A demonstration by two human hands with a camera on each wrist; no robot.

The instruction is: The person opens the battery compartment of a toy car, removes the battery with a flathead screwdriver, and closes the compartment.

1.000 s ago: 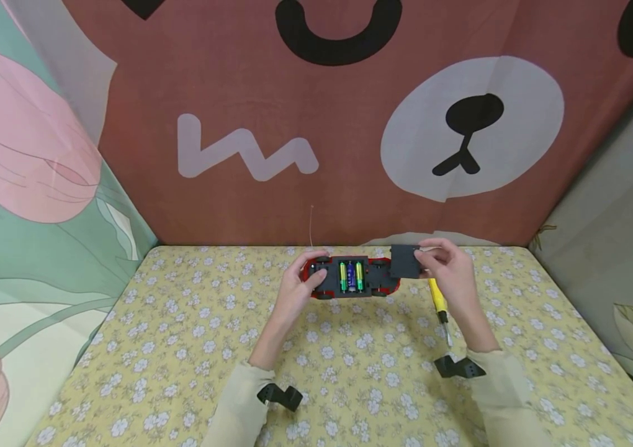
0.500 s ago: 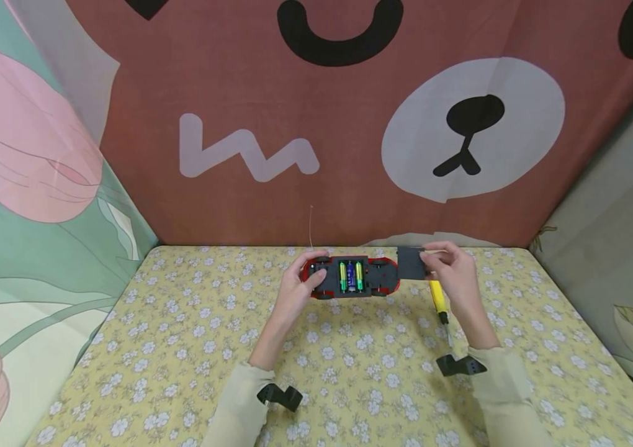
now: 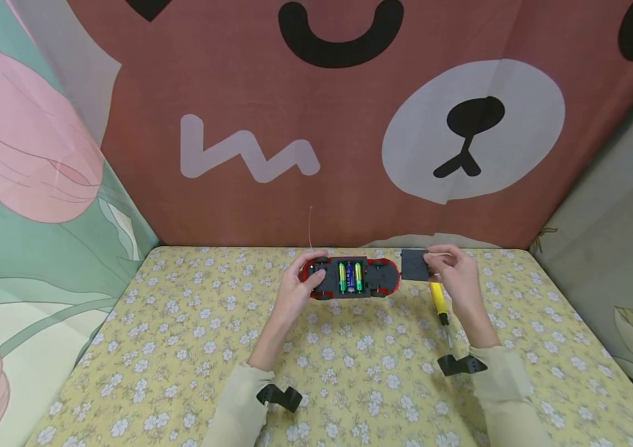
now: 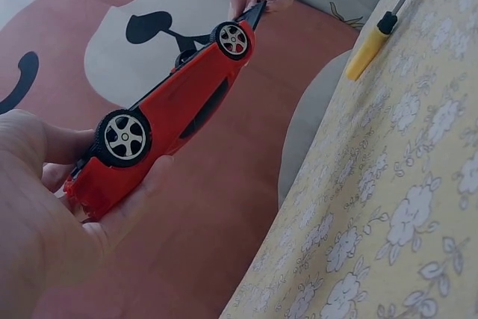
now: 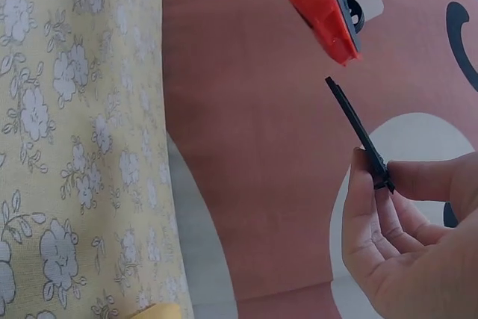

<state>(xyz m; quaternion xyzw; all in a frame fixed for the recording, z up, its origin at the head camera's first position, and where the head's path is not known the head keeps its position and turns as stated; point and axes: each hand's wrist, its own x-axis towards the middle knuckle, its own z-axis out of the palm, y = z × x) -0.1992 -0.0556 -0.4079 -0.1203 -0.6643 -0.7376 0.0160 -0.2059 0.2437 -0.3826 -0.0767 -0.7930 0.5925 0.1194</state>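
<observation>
My left hand (image 3: 297, 280) grips one end of a red toy car (image 4: 175, 113), turned so its dark underside (image 3: 383, 277) faces the head camera. Several batteries (image 3: 350, 277), green-yellow and blue, sit side by side in the uncovered compartment in the middle of that underside. Between thumb and fingertips, my right hand (image 3: 455, 273) pinches a flat black battery cover (image 3: 415, 265) by its edge. The cover is held just past the car's right end; a small gap parts the two in the right wrist view. The car is raised above the tabletop.
A yellow-handled screwdriver (image 3: 438, 300) lies on the flowered tablecloth (image 3: 350, 385) below my right hand, blade toward me. A thin wire (image 3: 310, 226) rises at the car's left end. Behind the table hangs a brown bear-print curtain (image 3: 238, 211).
My right hand has drawn the battery cover to the right, from overlapping the car's end to beside it. My left hand and the car have stayed nearly still.
</observation>
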